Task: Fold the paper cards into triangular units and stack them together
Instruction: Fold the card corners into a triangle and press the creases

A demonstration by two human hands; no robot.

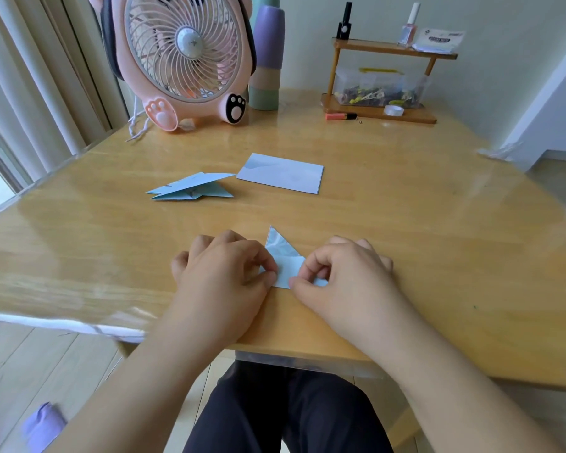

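- left hand (224, 269) and right hand (337, 273): curled fingers pinch the half-folded blue card (283, 259) between them on the table (406, 223)
- folded triangular units (190, 189) and flat cards (281, 173): well beyond fingers

1. A white packet (438, 40) on the top board of the wooden shelf (394, 49), right of the nail polish bottle (410, 26), carries a dark printed label, too blurred to read.
2. No other text is visible.
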